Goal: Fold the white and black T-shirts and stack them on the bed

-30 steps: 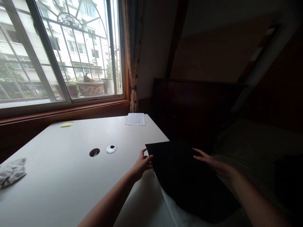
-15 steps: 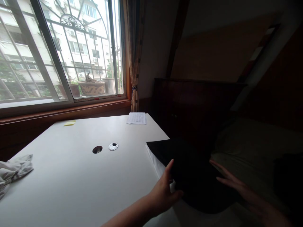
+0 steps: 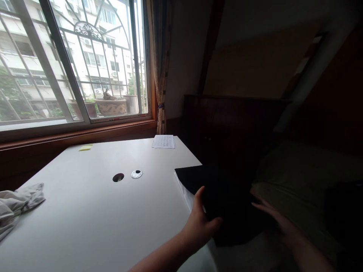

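Note:
A dark black cloth [image 3: 232, 211], its exact kind lost in shadow, lies over the table's right edge and hangs past it. White fabric [image 3: 185, 192] shows beneath its left border. My left hand [image 3: 200, 223] grips the left side of the black cloth, thumb and forefinger apart along it, the other fingers hidden. At the cloth's right side, my right hand [image 3: 272, 215] holds the border; much of this hand is dim.
The white table [image 3: 99, 219] carries crumpled grey cloth [image 3: 21, 206] at left, a yellow sticky note [image 3: 85, 147], papers [image 3: 163, 141] and a round cable hole [image 3: 118, 177] with its silver cover [image 3: 136, 174] beside it. A dark wooden cabinet [image 3: 227, 124] stands beyond the right edge.
Both hands have shifted slightly with the black cloth, the right one a little to the left. The lower border of the cloth sits higher. The view has turned slightly.

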Demonstrator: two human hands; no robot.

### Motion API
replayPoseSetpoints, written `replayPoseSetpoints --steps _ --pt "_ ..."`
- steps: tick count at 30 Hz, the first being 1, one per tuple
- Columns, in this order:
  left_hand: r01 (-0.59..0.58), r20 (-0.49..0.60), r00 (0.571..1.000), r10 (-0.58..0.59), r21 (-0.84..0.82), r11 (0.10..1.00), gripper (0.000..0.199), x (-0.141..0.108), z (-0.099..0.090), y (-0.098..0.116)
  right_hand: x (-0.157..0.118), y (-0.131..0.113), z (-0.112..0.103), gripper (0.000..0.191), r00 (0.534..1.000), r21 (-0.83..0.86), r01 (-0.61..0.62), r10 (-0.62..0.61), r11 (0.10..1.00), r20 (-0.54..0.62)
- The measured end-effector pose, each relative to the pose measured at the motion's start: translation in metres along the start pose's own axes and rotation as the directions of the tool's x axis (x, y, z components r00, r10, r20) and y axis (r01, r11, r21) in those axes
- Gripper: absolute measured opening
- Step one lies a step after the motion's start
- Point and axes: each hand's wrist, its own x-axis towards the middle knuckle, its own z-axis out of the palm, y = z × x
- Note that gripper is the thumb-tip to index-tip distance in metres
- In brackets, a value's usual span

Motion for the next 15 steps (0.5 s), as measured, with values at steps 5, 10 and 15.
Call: replayPoseSetpoints --steps 5,10,15 --pt "0.269 -0.064 0.957 -0.284 -0.18 0.946 0.109 -0.025 0.003 -0.017 0.011 0.016 -0.02 0.067 1.0 -0.091 0.002 -0.001 0.996 0.009" --pt "0.357 0.011 0.933 -0.359 0.063 0.932 0.065 -0.038 -0.013 -0.033 0.012 0.025 -0.024 0.062 0.99 -0.292 0.068 -0.102 0.954 -0.102" --pt "0.306 0.048 0.941 -0.336 0.309 0.901 0.032 -0.036 -0.019 -0.027 0.024 0.034 -0.03 0.057 0.95 -0.415 0.192 -0.275 0.889 -0.15"
